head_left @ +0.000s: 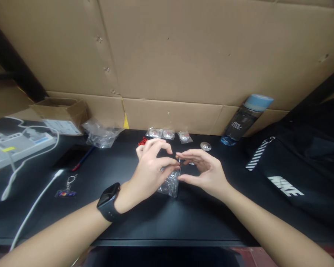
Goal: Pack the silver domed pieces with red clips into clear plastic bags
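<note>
A thin round disc [180,165], seen almost edge-on, is held up between my hands over the black table. My left hand [153,167], with a dark watch at the wrist, pinches it from the left side. From the right, my right hand [204,167] has its thumb and fingertips at the disc's lower and upper rim. Beneath the hands lies a crumpled clear plastic bag [169,183], its contents hard to make out. A shiny round metal piece [205,146] rests beyond my right hand. Another pale piece is mostly hidden behind its fingers.
Several round pieces in clear sleeves [168,134] lie along the cardboard wall [167,66]. A blue-capped bottle [241,120] leans at right, beside a black bag [291,174]. At left are a power strip [22,148], carton [61,113], plastic wrap [102,133], pen [83,158] and keychain [66,193].
</note>
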Available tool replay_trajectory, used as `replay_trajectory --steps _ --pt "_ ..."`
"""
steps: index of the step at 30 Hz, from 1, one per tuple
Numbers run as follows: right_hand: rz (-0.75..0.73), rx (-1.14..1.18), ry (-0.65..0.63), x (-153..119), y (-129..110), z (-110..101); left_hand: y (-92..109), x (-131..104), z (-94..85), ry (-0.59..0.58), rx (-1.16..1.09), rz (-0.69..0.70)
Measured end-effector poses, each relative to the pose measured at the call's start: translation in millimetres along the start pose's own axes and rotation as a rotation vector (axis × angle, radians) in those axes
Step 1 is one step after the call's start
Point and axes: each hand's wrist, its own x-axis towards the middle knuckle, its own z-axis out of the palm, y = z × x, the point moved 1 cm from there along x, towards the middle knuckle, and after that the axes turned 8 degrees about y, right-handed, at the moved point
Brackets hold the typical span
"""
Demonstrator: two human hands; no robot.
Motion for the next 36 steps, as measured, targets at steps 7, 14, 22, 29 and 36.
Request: replay_trajectory --steps 7,14,22,29,36 --pt "-0.018 0.002 -0.002 -0.1 0.6 1.2 0.5 -1.3 1.5 -0.021 -0.014 -0.017" --pt "-0.075 -0.123 -0.004 -1.4 5.6 -3.8 -4.4 0.9 2.3 -0.181 -0.117 -0.127" --pt "-0.112 -0.19 -0.008 1.4 3.3 -5.9 -13.2 3.8 7.6 -0.246 -0.287 -0.241" --pt "-0.079 -0.181 -0.001 3.1 4.4 -5.4 -12.2 4.2 4.7 -0.234 -0.211 -0.169" --pt "-0.088 -0.146 0.0 1.7 4.3 -2.2 -10.0 4.4 2.4 -0.218 -0.111 -0.194"
